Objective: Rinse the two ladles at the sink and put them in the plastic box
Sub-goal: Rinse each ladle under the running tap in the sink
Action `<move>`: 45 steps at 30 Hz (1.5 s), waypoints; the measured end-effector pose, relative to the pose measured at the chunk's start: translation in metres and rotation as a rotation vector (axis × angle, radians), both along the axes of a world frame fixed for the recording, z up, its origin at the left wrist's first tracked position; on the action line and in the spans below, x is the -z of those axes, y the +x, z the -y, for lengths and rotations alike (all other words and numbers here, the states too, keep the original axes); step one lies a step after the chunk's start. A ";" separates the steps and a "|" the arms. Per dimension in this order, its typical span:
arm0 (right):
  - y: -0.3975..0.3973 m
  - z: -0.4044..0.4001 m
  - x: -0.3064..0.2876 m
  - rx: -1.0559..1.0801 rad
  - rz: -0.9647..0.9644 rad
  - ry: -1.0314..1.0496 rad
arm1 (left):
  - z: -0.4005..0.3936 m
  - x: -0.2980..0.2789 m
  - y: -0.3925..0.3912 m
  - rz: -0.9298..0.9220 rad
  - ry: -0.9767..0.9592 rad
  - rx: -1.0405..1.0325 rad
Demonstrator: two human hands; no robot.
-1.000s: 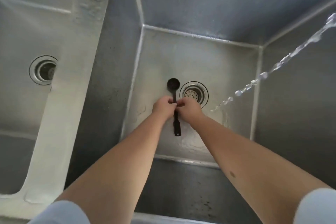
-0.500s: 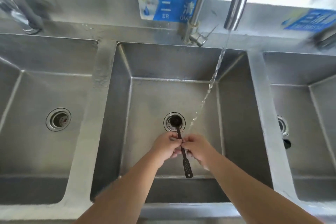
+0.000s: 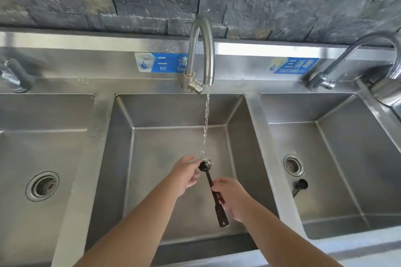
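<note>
A black ladle (image 3: 210, 180) is held over the middle sink basin (image 3: 169, 143), its bowl under the stream of water from the middle faucet (image 3: 200, 50). My right hand (image 3: 233, 198) grips its handle about halfway down. My left hand (image 3: 184, 174) is at the bowl, fingers spread and touching its rim. A second black ladle (image 3: 299, 186) lies on the floor of the right basin, near the drain. No plastic box is in view.
Three steel basins stand side by side, each with a drain: left drain (image 3: 42, 186), right drain (image 3: 294, 165). A second faucet (image 3: 355, 54) stands at the right. Blue labels hang on the backsplash under a dark stone wall.
The view has tilted up from the basin floor to the faucets. The ladle rose off the sink bottom into the stream; my left hand moved to the bowl, my right slid down the handle.
</note>
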State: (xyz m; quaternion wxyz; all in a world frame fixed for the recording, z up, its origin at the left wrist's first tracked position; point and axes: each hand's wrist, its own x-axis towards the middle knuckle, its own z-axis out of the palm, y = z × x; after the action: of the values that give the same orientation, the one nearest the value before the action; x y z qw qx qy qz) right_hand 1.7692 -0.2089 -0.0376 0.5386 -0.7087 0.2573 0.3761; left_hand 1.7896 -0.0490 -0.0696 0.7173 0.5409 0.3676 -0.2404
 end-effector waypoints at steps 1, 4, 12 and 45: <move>0.002 0.001 0.000 -0.002 -0.004 -0.005 | 0.002 0.000 0.005 0.000 -0.022 0.002; 0.006 0.002 -0.003 0.012 -0.029 0.022 | 0.010 0.000 0.014 0.014 -0.047 0.004; 0.015 0.001 -0.008 0.010 0.020 0.037 | 0.023 0.000 0.029 0.038 0.023 -0.048; 0.066 -0.029 -0.019 0.039 0.065 0.285 | -0.005 -0.050 0.060 0.246 -0.080 -0.013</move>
State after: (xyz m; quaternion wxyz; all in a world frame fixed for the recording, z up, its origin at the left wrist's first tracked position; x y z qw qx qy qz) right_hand 1.8350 -0.1802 -0.0187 0.6490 -0.6316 0.1974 0.3754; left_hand 1.8494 -0.0443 -0.0198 0.7796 0.5348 0.2704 -0.1819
